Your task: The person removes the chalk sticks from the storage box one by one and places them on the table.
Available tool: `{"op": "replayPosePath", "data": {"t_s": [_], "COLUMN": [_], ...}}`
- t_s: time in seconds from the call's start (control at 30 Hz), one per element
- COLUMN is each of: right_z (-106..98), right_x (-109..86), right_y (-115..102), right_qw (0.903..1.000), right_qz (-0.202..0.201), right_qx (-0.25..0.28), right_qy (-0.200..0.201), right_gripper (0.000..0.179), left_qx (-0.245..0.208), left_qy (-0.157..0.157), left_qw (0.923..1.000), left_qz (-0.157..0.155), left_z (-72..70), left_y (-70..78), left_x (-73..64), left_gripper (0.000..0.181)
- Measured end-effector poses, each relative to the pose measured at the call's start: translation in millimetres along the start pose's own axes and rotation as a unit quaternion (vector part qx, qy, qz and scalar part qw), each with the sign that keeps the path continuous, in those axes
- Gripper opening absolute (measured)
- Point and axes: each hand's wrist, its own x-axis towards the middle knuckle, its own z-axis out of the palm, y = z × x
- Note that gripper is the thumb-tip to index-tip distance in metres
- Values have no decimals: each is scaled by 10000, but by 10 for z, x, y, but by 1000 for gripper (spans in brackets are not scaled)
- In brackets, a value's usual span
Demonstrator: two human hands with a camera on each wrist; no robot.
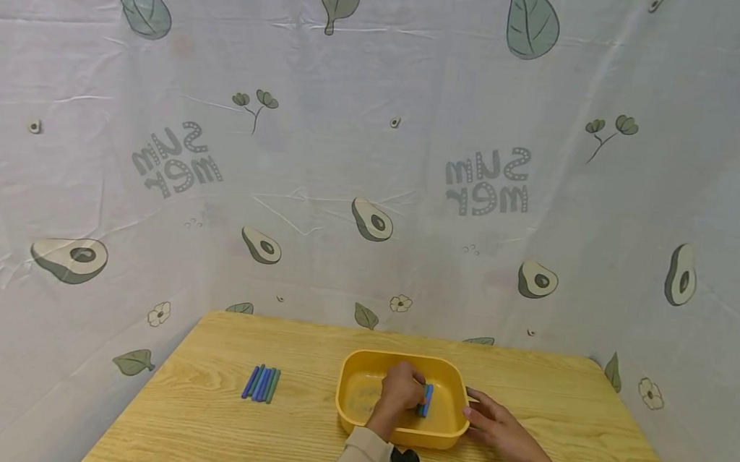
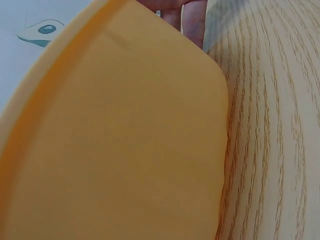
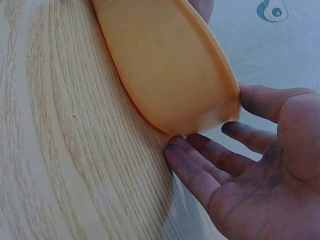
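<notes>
A yellow plastic tub (image 1: 355, 424) stands on the table, with grey smudges on its floor. My left hand (image 1: 402, 389) reaches inside, its bent fingers around blue and green pastel sticks (image 1: 428, 401); the hand partly covers them. Against the tub's right end lies my right hand (image 1: 494, 426). The right wrist view shows its thumb at the rim and its long, spread fingers (image 3: 197, 175) touching the outer wall; the fingertips are smudged dark. In the left wrist view the tub's wall (image 2: 125, 130) hides the left hand's work.
Left of the tub, several blue and green sticks (image 1: 261, 383) lie side by side on the wooden table (image 1: 217, 436). A black wrist device (image 1: 405, 461) hangs by the left sleeve. Behind the table hangs a pale printed curtain (image 1: 324, 155).
</notes>
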Motion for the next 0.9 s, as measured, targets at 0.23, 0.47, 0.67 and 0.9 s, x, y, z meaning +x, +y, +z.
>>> {"op": "replayPosePath", "data": {"t_s": [0.23, 0.47, 0.67, 0.9], "right_z": [-10, -27, -15, -16], "right_x": [9, 12, 1, 1], "right_y": [-2, -8, -6, -4], "right_qw": [10000, 9998, 10000, 9998], "right_qz": [11, -156, -44, -71], "right_qx": [26, 14, 48, 67], "right_qy": [-4, -106, -60, -167], "right_gripper": [74, 71, 72, 72], "left_qx": [178, 18, -462, -991], "left_qy": [68, 27, 3, -10], "left_qw": [9998, 10000, 9989, 9949], "left_qz": [72, 43, -96, -197], "left_z": [-21, -24, -26, -53], "left_y": [7, 12, 0, -19], "left_x": [15, 29, 12, -22], "left_gripper": [15, 12, 16, 19]}}
